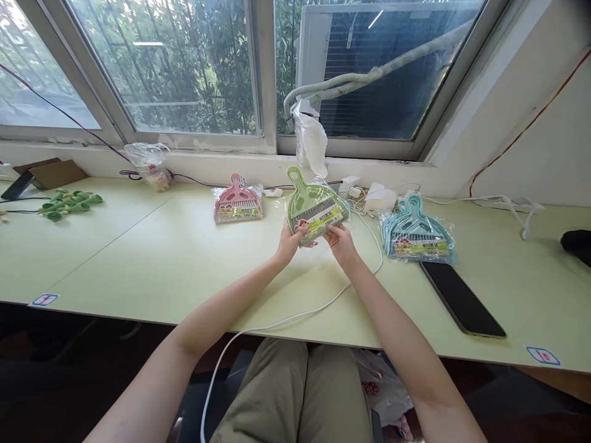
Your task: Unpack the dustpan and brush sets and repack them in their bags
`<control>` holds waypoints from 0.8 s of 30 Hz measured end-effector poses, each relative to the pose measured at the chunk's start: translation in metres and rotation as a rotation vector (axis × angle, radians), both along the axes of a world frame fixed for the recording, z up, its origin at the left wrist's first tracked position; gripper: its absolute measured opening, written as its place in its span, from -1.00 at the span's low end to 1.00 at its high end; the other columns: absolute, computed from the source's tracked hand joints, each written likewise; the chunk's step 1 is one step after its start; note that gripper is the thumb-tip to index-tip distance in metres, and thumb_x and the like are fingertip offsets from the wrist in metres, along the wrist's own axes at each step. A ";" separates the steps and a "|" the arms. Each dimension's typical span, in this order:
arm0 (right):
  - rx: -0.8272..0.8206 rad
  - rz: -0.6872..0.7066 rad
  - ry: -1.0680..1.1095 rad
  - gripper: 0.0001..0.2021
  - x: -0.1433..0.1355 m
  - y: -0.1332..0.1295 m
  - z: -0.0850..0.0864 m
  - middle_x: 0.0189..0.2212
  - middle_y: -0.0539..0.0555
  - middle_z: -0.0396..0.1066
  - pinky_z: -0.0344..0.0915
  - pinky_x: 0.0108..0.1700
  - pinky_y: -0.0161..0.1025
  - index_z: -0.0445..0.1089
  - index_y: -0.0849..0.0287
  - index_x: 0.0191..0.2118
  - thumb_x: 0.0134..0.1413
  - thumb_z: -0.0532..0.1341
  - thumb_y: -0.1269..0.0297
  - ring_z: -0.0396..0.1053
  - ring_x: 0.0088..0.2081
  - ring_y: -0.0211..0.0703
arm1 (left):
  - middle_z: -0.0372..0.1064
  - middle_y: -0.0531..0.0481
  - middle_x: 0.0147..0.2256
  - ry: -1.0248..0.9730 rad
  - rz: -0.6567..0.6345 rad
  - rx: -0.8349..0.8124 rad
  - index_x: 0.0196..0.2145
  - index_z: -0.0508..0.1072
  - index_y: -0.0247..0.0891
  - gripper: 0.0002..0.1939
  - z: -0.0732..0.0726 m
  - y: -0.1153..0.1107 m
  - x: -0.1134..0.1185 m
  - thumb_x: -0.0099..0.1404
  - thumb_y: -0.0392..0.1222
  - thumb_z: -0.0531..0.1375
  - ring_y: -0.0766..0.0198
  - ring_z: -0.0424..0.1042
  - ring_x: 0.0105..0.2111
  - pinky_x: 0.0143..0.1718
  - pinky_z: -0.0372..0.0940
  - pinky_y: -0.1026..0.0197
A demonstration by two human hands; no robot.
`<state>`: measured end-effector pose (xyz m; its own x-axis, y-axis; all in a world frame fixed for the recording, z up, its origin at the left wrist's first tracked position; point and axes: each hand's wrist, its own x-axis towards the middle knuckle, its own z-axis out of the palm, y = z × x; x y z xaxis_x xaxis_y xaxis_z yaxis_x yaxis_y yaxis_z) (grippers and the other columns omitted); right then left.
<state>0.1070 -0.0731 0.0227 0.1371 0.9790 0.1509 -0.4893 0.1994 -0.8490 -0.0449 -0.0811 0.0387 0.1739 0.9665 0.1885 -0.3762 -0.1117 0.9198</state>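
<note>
Both hands hold a green dustpan and brush set [310,206] in clear wrapping, tilted above the table. My left hand [290,243] is closed on its lower left corner, thumb on the front. My right hand [340,244] pinches the lower right edge. A printed label and a row of dark bristles show on the set's front. To the left lies a pink dustpan and brush set [237,203] in clear wrapping. On the right is a stack of blue dustpan and brush sets [415,231], wrapped the same way.
A black phone [463,299] lies at the right, near the blue stack. A white cable [295,317] crosses the table and hangs over the front edge. A tissue pack [310,138] stands by the window. Further left are a clear bag [150,166] and green pieces [69,203].
</note>
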 end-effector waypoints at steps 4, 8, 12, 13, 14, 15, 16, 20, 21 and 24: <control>-0.022 0.015 -0.027 -0.83 0.002 0.005 -0.002 -0.30 0.02 0.57 0.46 0.04 -0.04 0.36 0.07 -0.33 -0.10 0.32 0.27 0.54 -0.14 -0.06 | 0.46 -0.17 -0.15 0.009 -0.027 -0.028 0.00 0.19 -0.26 -0.33 -0.002 0.005 -0.003 -0.01 -0.09 0.38 0.08 0.55 -0.35 -0.47 0.50 0.07; -0.123 0.071 -0.126 -0.85 0.014 0.009 -0.001 -0.38 0.08 0.58 0.52 -0.08 -0.08 0.39 0.09 -0.32 0.01 0.28 0.17 0.56 -0.25 -0.06 | 0.48 -0.08 -0.24 0.013 -0.023 -0.083 -0.03 0.22 -0.25 -0.42 -0.005 0.016 -0.011 0.02 -0.17 0.34 0.18 0.53 -0.46 -0.49 0.49 0.11; -0.134 -0.205 -0.400 -0.78 0.033 0.009 0.001 -0.36 0.13 0.56 0.52 -0.17 -0.02 0.44 0.14 -0.29 0.09 0.20 0.10 0.54 -0.34 -0.05 | 0.47 -0.03 -0.23 -0.055 0.087 -0.158 -0.03 0.24 -0.22 -0.44 -0.002 0.032 -0.027 0.01 -0.28 0.32 0.18 0.54 -0.36 -0.35 0.54 0.04; -0.079 -0.303 -0.486 -0.79 0.037 0.008 0.001 -0.29 0.13 0.55 0.50 -0.12 -0.01 0.45 0.13 -0.25 0.08 0.20 0.13 0.54 -0.29 -0.05 | 0.47 -0.02 -0.23 -0.072 0.092 -0.180 -0.03 0.25 -0.22 -0.44 0.000 0.036 -0.031 0.01 -0.31 0.32 0.18 0.55 -0.34 -0.31 0.54 0.02; 0.001 -0.381 -0.574 -0.79 0.041 0.006 0.002 -0.18 0.12 0.53 0.47 -0.06 0.00 0.46 0.09 -0.20 0.06 0.22 0.17 0.52 -0.20 -0.04 | 0.47 -0.02 -0.24 -0.089 0.084 -0.203 -0.04 0.27 -0.23 -0.45 0.002 0.040 -0.036 0.00 -0.34 0.31 0.17 0.55 -0.32 -0.27 0.54 0.02; 0.094 -0.434 -0.658 -0.76 0.043 0.004 0.002 -0.06 0.11 0.49 0.43 0.01 0.01 0.46 0.04 -0.14 0.02 0.25 0.22 0.48 -0.08 -0.02 | 0.48 -0.03 -0.25 -0.101 0.065 -0.230 -0.06 0.31 -0.25 -0.48 0.003 0.043 -0.041 0.00 -0.36 0.30 0.17 0.55 -0.30 -0.23 0.54 0.02; 0.187 -0.462 -0.732 -0.68 0.043 0.003 0.003 0.06 0.09 0.42 0.40 0.06 0.01 0.44 -0.01 -0.07 -0.02 0.28 0.26 0.40 0.04 0.00 | 0.48 -0.06 -0.27 -0.105 0.041 -0.264 -0.08 0.34 -0.28 -0.52 0.005 0.045 -0.045 0.00 -0.38 0.30 0.16 0.55 -0.28 -0.20 0.54 0.04; 0.374 -0.462 -0.874 -0.58 0.034 -0.004 0.006 0.20 0.04 0.26 0.34 0.09 0.05 0.42 -0.13 0.02 -0.02 0.31 0.29 0.17 0.23 0.05 | 0.50 -0.13 -0.30 -0.039 -0.013 -0.363 -0.13 0.43 -0.33 -0.59 0.005 0.047 -0.053 0.02 -0.38 0.32 0.11 0.54 -0.26 -0.19 0.54 0.10; 0.388 -0.463 -0.889 -0.65 0.031 -0.005 0.006 0.17 0.05 0.30 0.31 0.11 0.07 0.46 -0.11 -0.04 0.00 0.30 0.27 0.18 0.21 0.05 | 0.50 -0.14 -0.30 -0.016 -0.021 -0.369 -0.11 0.43 -0.33 -0.58 0.003 0.047 -0.054 0.02 -0.36 0.33 0.10 0.55 -0.26 -0.21 0.55 0.09; 0.402 -0.480 -0.887 -0.87 0.028 -0.005 0.008 0.05 0.07 0.39 0.26 0.14 0.09 0.55 -0.04 -0.25 0.05 0.28 0.22 0.23 0.15 0.06 | 0.50 -0.16 -0.31 0.016 -0.058 -0.339 -0.10 0.45 -0.32 -0.58 -0.002 0.046 -0.053 0.04 -0.30 0.36 0.08 0.55 -0.28 -0.27 0.56 0.08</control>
